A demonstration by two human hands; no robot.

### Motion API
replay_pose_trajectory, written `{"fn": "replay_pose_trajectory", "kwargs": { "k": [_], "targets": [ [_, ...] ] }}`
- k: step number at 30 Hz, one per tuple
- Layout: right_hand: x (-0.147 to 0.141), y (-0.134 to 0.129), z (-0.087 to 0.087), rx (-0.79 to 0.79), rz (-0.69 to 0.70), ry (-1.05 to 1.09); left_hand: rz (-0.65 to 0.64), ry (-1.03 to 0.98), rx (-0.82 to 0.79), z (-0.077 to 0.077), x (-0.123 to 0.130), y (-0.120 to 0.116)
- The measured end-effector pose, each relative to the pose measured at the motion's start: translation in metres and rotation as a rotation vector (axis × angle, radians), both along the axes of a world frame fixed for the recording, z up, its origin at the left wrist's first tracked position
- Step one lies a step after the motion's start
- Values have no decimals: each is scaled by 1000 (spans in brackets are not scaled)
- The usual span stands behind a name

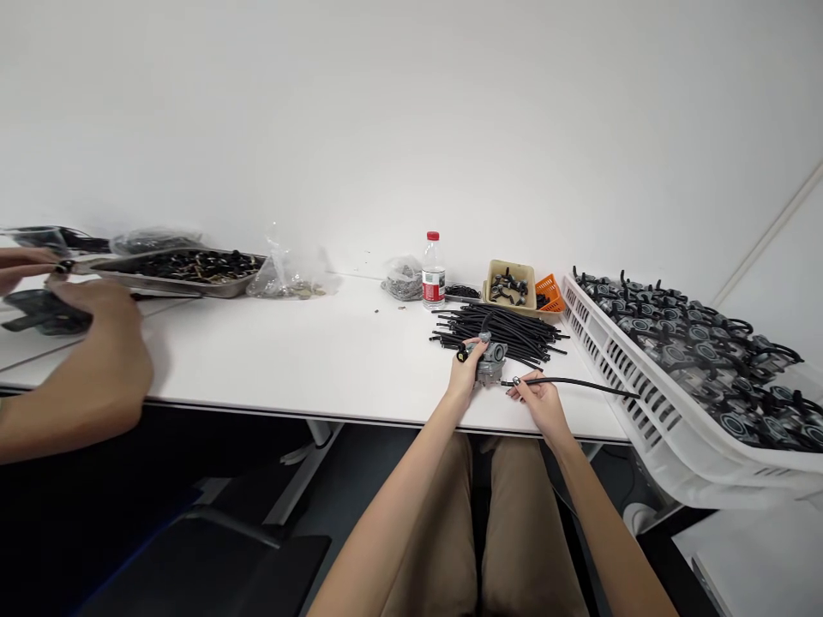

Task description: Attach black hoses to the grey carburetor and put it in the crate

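Bare forearms (pixel 392 514) cross the edge of the white table (pixel 309 360) | left hand (pixel 469 373) fingers curled tight around a grey carburetor (pixel 489 363), right at the table's front edge | right hand (pixel 537 403) fingers pinching a black hose (pixel 572 385) | pile of loose black hoses (pixel 498 336) just behind

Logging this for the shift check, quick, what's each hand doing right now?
Left hand: closed, holding a grey metal carburetor.
Right hand: closed, pinching a black hose.

co-worker's hand (pixel 96 360) cut off L, plastic crate (pixel 649 403) cut off R
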State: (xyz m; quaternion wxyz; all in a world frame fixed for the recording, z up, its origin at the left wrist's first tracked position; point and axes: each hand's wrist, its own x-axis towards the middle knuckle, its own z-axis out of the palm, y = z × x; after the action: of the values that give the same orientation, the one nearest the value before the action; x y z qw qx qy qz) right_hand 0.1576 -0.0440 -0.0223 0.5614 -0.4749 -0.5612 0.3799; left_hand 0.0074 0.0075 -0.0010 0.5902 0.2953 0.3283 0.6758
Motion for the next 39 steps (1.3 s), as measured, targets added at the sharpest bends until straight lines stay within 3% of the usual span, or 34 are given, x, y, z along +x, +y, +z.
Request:
{"fn": "replay_pose_trajectory", "kwargs": {
  "k": [18,27,32,35,39],
  "targets": [
    [-5,-3,11,-35,94,43,-24,19,18,-1,1,1],
    [-6,16,-2,23,-105,120,-141,13,6,1,1,-4],
    [-5,21,-6,50,-131,109,-176,-8,-37,3,-1,-8],
    [-4,22,-8,54,-100,98,-200,-24,-65,5,-2,-9],
    [-7,24,-7,70,42,117,-270,-50,-126,10,-4,-10]
  ]
}}
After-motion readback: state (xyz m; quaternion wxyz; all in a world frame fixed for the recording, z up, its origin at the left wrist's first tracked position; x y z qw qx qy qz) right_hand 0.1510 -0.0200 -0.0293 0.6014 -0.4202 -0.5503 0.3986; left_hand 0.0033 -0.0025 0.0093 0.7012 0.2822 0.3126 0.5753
